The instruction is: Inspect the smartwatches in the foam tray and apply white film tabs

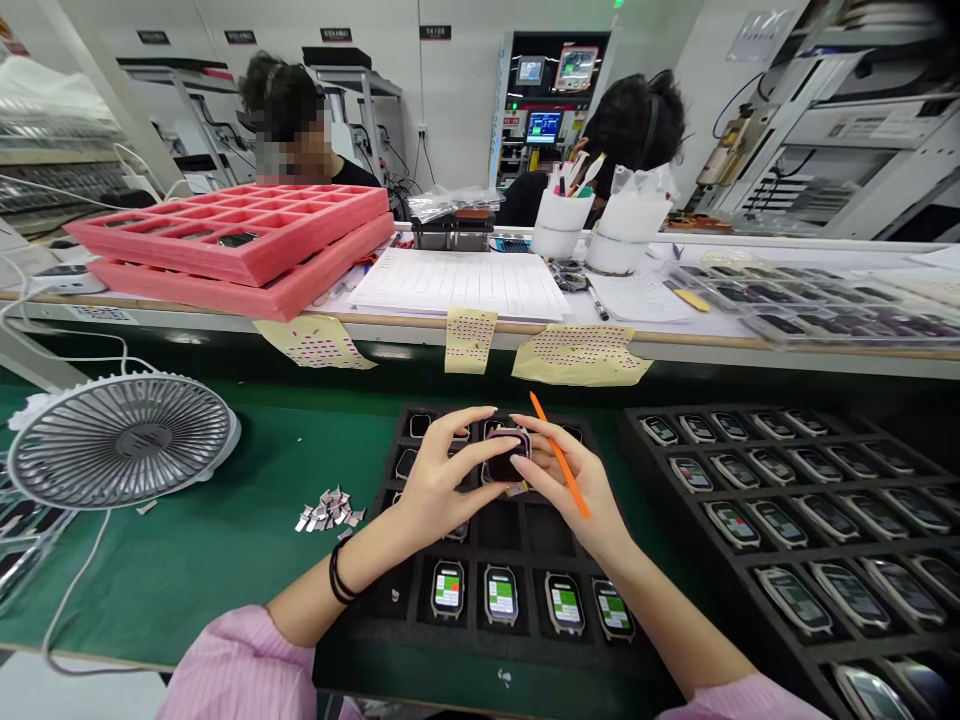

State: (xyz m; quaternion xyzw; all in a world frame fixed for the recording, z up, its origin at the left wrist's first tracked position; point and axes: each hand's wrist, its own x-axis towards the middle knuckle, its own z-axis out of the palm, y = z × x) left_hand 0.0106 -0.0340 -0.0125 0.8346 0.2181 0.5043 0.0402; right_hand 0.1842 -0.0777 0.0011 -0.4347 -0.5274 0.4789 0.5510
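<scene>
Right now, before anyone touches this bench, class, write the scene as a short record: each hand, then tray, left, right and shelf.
Left hand: holding a dark-screened watch
Right hand: holding an orange stick, thumb tip at the watch
Tray: black foam, under the hands; four lit watches in the nearest row
Left: white fan, small silvery pieces
Right: another black tray holding watches
Shelf: stacked pink trays, paper sheets

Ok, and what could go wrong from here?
The small watch-like device could slip, since the left hand and right hand hold it with their fingers above the black tray. The orange stick, also in the right hand, might scratch it. The loose silvery scraps could scatter if the nearby fan is running, which I can't tell.
</scene>
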